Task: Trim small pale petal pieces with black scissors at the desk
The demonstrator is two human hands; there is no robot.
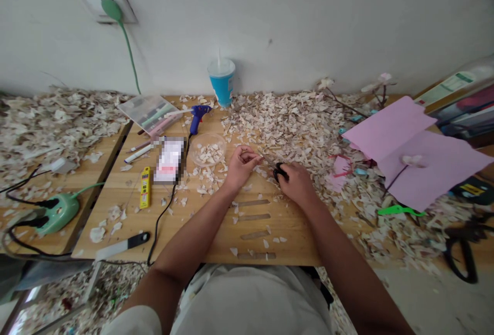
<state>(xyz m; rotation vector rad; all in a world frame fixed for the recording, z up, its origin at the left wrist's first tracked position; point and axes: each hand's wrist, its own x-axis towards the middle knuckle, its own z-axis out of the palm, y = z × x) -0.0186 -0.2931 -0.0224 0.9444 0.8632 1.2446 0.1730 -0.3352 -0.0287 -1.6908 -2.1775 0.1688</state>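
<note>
My right hand (296,181) is closed around the black handles of a small pair of scissors (281,172). The blades point left, toward the fingertips of my left hand (241,166). Thumb and forefinger of that left hand are pinched on a small pale flake (261,157), close to the scissor tips; its exact shape is too small to make out. Left of this hand stands a round clear plastic bowl (195,145) with cream-coloured flakes in it. A heap of dry, petal-like flakes (285,119) spreads behind both hands.
Behind are a blue cup (222,85) and a blue glue gun (196,119). To the left lie a phone (170,160), a yellow box (145,188), a black-handled scraper (127,243) and a green power strip (59,214). Pink sheets (417,160) and black-handled shears (463,260) are at right.
</note>
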